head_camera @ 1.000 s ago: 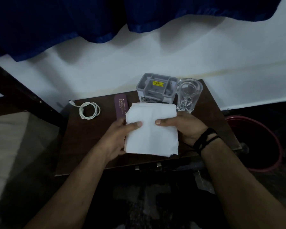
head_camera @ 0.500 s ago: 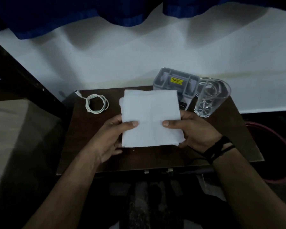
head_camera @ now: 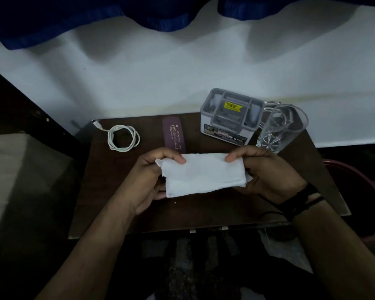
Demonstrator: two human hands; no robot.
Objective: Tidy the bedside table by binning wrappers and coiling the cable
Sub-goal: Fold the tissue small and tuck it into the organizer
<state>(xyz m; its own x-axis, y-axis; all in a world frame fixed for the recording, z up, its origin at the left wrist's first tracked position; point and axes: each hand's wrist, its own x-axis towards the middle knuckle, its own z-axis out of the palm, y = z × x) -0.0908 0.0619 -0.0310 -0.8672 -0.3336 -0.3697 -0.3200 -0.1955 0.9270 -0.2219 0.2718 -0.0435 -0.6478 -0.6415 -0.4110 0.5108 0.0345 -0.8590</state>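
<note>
A white folded tissue (head_camera: 204, 174) hangs just above the middle of the dark wooden bedside table (head_camera: 204, 211). My left hand (head_camera: 152, 180) pinches its left edge and my right hand (head_camera: 266, 172) pinches its right edge, thumbs on top. A white cable (head_camera: 123, 137) lies coiled in a loop at the table's back left, its plug end pointing toward the wall. I see no wrappers on the table.
A purple spectacle case (head_camera: 174, 135) lies behind the tissue. A grey organiser box (head_camera: 230, 118) and a clear glass (head_camera: 279, 128) stand at the back right. A red bin (head_camera: 364, 191) sits on the floor to the right. A bed edge (head_camera: 20, 169) lies left.
The tissue has been folded in half, top edge brought down, so it is now a shorter strip. The purple case behind it has come into view.
</note>
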